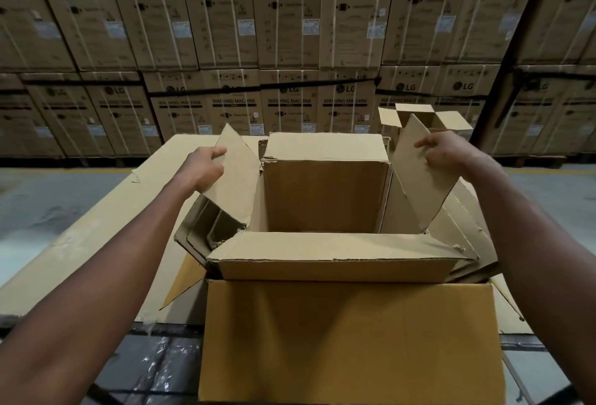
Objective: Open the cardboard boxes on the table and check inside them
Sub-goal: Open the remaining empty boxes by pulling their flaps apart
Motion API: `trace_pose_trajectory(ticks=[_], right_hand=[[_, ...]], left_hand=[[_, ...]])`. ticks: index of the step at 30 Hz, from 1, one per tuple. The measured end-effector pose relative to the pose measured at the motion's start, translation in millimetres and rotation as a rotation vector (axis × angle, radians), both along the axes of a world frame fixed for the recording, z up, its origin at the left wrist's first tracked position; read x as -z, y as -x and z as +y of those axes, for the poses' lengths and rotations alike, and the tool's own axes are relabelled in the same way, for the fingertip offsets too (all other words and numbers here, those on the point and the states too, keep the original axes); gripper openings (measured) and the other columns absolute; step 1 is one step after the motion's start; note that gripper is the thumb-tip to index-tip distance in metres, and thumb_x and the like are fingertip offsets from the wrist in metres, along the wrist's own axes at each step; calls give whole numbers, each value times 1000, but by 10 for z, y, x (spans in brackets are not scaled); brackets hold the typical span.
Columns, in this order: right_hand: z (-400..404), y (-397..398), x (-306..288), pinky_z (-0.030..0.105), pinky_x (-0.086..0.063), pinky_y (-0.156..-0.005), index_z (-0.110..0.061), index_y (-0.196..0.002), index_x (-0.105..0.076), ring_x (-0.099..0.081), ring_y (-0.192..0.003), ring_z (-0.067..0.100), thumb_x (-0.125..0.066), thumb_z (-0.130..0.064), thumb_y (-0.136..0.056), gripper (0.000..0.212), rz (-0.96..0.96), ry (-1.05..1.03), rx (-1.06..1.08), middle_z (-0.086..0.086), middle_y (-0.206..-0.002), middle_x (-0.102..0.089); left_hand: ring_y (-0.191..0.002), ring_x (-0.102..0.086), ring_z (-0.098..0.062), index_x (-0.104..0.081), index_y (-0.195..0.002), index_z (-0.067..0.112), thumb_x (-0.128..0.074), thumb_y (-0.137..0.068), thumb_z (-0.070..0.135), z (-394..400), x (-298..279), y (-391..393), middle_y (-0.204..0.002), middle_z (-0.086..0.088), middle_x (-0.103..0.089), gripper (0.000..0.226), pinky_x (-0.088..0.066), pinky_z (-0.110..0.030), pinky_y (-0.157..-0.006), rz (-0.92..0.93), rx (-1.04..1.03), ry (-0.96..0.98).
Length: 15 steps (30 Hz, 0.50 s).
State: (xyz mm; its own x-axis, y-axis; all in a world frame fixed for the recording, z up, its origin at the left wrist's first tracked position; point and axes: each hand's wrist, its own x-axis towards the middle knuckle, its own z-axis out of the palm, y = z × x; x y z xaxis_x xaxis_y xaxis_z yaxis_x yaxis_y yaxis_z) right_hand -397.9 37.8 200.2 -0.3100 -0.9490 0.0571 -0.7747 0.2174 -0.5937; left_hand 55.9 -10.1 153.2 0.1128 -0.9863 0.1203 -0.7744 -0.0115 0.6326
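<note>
1. Cardboard box [351, 333], standing at the table's [96, 230] near edge, is being spread open.
2. Left hand [206, 167] is pinching the left flap [233, 175]; right hand [446, 153] is gripping the right flap [419, 179].
3. Interior is showing no contents; a second box [419, 116] beyond is already standing open.

There's just the one view, worn on the person's head, looking forward and steeply down from close above an open brown cardboard box [338, 324]. It faces a wall of stacked printed washing-machine cartons [290, 17] farther back.
</note>
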Motion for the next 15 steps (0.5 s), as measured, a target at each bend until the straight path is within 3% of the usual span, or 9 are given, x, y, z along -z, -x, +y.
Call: trace_pose_trajectory(ticks=[6, 11, 15], right_hand=[[-40, 57, -2, 33, -52, -58, -18, -141, -56, -58, -78, 21, -50, 0, -96, 49, 14, -52, 11, 9, -111, -55], [-43, 207, 36, 45, -59, -81, -21, -140, -58, -60, -84, 23, -51, -2, -97, 48, -14, -91, 24, 5, -102, -58], [-9, 337, 49, 39, -52, -79, -22, -142, -56, -58, -92, 24, -54, -3, -97, 49, 19, -98, 3, 8, -119, -54]], left_hand=[[-113, -56, -32, -46, -152, 27, -50, -98, 6, -44, -6, -41, -146, -12, -50, 57, -46, -35, -79, -26, -19, -51], [-101, -54, -27, -47, -150, 26, -50, -98, 6, -77, 78, -170, -143, -12, -51, 56, -44, -33, -71, -28, -27, -72], [-111, -54, -29, -47, -151, 28, -55, -99, 13, -58, 136, -275, -148, -12, -49, 54, -47, -37, -83, -78, -50, -57]])
